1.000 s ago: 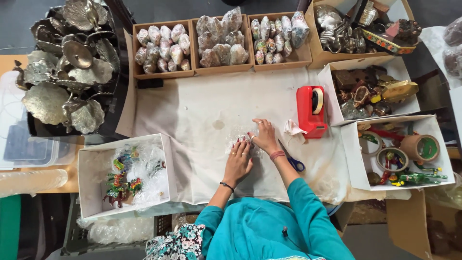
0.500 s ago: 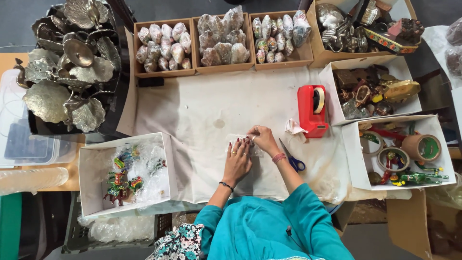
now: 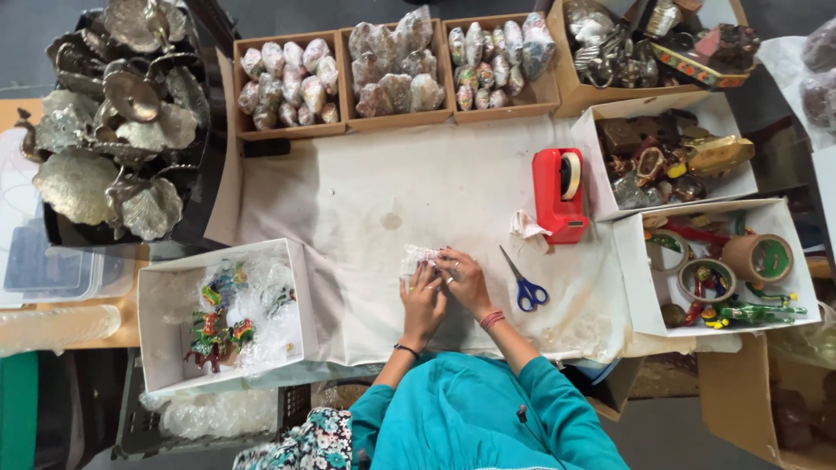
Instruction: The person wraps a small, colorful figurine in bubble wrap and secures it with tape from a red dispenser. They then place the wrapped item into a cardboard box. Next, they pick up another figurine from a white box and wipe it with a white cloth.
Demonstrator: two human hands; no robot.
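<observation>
Together, both hands press on a small bubble-wrap bundle [image 3: 416, 258] lying on the white cloth [image 3: 366, 191] near the table's front edge. Left hand [image 3: 422, 305] lies flat with fingers curled over the bundle; right hand [image 3: 461, 277] is cupped beside it, fingertips touching the wrap. Blue-handled scissors [image 3: 524, 285] lie just right, with a red tape dispenser [image 3: 559, 193] beyond.

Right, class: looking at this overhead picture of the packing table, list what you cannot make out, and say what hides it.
1. Head view: the object inside the small clear bubble-wrap bundle is hidden by the wrap and by the left hand and right hand.
2. Head view: items in the three brown cardboard trays are blurred by their clear wrapping.
3. Head view: the brown cardboard box of silver ornaments is cut off by the top edge.
</observation>
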